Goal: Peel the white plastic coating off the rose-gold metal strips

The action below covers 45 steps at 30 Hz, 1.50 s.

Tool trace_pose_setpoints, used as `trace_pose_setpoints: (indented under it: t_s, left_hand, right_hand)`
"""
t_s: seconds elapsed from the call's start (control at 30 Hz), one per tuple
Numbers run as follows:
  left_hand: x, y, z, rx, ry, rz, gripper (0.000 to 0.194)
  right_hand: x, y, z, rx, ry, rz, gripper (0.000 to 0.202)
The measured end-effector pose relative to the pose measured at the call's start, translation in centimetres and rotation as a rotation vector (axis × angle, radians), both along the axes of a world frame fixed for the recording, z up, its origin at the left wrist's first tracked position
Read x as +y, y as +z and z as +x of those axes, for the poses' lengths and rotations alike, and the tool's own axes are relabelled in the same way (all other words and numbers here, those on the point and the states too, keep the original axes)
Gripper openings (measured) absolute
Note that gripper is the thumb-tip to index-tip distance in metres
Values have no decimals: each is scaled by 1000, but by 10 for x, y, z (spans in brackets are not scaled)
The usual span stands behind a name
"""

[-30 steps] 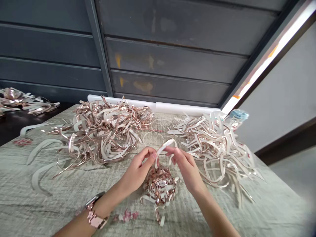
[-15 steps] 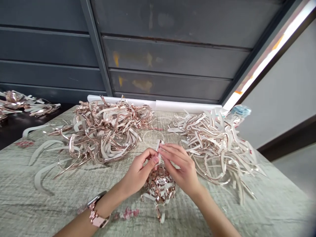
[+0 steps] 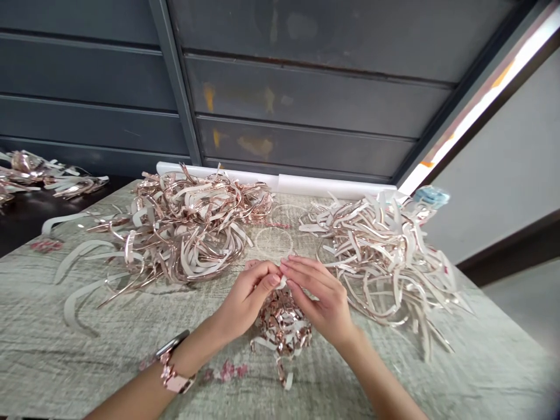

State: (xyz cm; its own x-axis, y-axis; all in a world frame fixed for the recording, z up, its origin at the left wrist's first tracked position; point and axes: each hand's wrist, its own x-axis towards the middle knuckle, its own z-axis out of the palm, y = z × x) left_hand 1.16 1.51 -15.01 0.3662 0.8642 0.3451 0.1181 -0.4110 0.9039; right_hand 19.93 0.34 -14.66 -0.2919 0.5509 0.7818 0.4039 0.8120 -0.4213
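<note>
My left hand (image 3: 250, 296) and my right hand (image 3: 318, 291) meet near the middle of the table, fingertips together. Between them they pinch a narrow strip (image 3: 283, 282), white on one side and rose-gold on the other in the earlier view; only a short white bit shows now, the rest hidden by fingers. Just below the fingers lies a small heap of crinkled rose-gold and white strips (image 3: 286, 326), with one curled end trailing toward me. Whether the pinched strip joins this heap I cannot tell. A watch with a pink band (image 3: 175, 373) is on my left wrist.
A large tangle of rose-gold and white strips (image 3: 192, 227) spreads at left, another pile (image 3: 380, 251) at right. Thin pale rings (image 3: 273, 229) lie between them. White rolls (image 3: 332, 185) line the back edge beneath dark panels (image 3: 297, 140). More strips (image 3: 52, 175) sit on a dark surface far left.
The strip end that stuck up above my fingertips is now folded down or covered by them. My fingers have drawn closer together. The view has shifted slightly.
</note>
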Motion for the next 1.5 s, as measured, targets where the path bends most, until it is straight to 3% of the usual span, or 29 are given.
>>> trace_pose_setpoints:
  t_s: [0.2, 0.5, 0.63, 0.77, 0.9, 0.97, 1.03, 1.13, 1.23, 1.3, 1.37, 1.5]
  left_hand:
    - [0, 2, -1, 109, 46, 97, 35]
    - [0, -3, -3, 320, 188, 568, 37]
    - [0, -10, -4, 350, 233, 709, 29]
    - [0, -10, -5, 329, 227, 741, 20]
    - [-2, -12, -5, 264, 231, 643, 19]
    - [-3, -19, 0, 255, 202, 527, 20]
    - [-2, -30, 9, 285, 20, 442, 21]
    - [-3, -42, 20, 340, -186, 353, 29]
    - [-6, -46, 21, 373, -214, 376, 31]
    - [-7, -45, 18, 403, -217, 421, 32]
    - [-7, -41, 14, 440, -226, 444, 32]
    - [-7, -31, 12, 510, -269, 442, 36]
  right_hand:
    - [-1, 3, -3, 33, -8, -17, 51]
    - [-8, 9, -10, 189, -34, -295, 26]
    - [-9, 10, -10, 343, -5, -509, 19]
    - [-4, 7, -5, 506, -49, -571, 10]
    - [2, 9, 6, 736, -195, -419, 18]
    - [5, 17, 17, 832, -288, -265, 20]
    - [5, 34, 34, 875, -369, -104, 21]
    - [2, 75, 67, 863, -476, 114, 18]
    - [9, 120, 104, 774, -590, 259, 17]
    - [25, 141, 127, 653, -649, 236, 22]
    - [45, 151, 145, 467, -658, 95, 21]
    - [71, 141, 163, 175, -630, -193, 16]
